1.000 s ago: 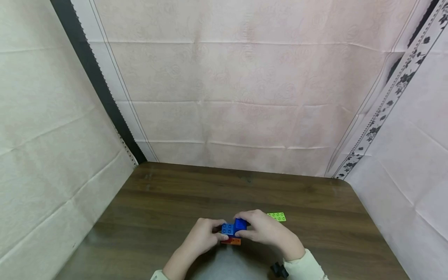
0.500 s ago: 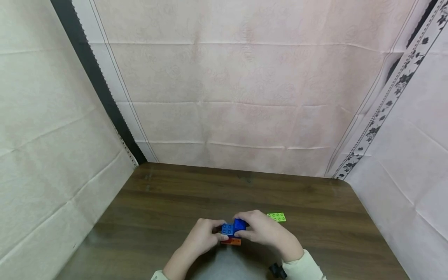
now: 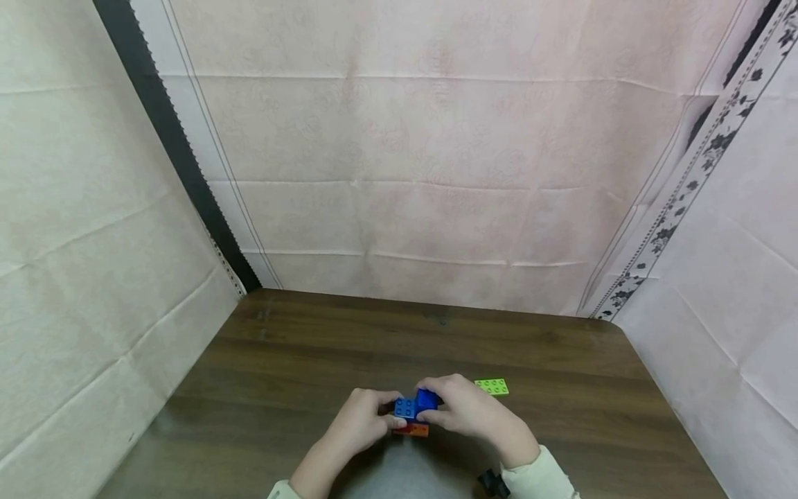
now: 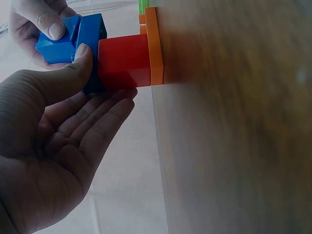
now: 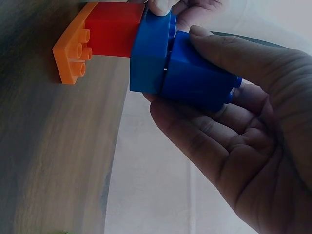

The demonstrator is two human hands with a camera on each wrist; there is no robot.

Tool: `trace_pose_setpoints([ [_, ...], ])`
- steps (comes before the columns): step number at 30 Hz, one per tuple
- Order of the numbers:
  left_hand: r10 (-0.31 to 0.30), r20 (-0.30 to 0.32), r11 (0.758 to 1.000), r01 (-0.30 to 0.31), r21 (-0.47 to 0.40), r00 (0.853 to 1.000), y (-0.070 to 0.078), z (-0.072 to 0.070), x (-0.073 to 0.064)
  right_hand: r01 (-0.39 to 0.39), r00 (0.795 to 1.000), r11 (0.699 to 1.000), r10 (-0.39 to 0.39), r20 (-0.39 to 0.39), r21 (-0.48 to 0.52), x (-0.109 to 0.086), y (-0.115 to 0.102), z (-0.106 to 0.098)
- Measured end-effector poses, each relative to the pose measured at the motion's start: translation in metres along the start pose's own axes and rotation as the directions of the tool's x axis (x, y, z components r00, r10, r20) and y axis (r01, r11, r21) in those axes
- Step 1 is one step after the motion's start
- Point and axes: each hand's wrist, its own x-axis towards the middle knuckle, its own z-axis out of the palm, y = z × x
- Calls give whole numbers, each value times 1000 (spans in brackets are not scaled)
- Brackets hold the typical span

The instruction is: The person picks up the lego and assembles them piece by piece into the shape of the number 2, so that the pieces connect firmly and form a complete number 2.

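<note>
A stack of toy building bricks stands on the table: a flat orange plate [image 5: 68, 56] at the bottom, a red brick [image 4: 124, 61] on it, then a wide blue brick [image 5: 148, 56]. My left hand [image 3: 361, 419] pinches the wide blue brick between thumb and fingers. On its right half sits a darker blue brick [image 5: 195, 78], gripped by the thumb and fingers of my right hand [image 3: 470, 412]. A thin, uneven gap shows between the two blue bricks in the right wrist view. The left half's studs are bare in the head view.
A lime-green studded plate [image 3: 492, 387] lies on the wooden table [image 3: 349, 339] beyond my right hand. Pale cloth [image 3: 436, 173] hangs behind the table and on both sides. A small black object [image 3: 494, 483] sits by the right sleeve.
The darker blue brick and my right hand have shifted very slightly left. The left hand and the rest of the stack hold nearly still.
</note>
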Motion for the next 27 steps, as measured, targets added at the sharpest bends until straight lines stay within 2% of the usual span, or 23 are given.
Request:
trace_pose_setpoints([
  [12,19,-13,1000,-19,6,1000,1,1,0,-16,1000,1000,15,4,27,1,2,0],
  [19,2,-8,1000,-2,19,1000,1,1,-1,-20,1000,1000,20,3,-2,1,0,1],
  [27,32,-19,999,-32,4,999,-1,1,1,-20,1000,1000,20,-8,-9,1,-2,2],
])
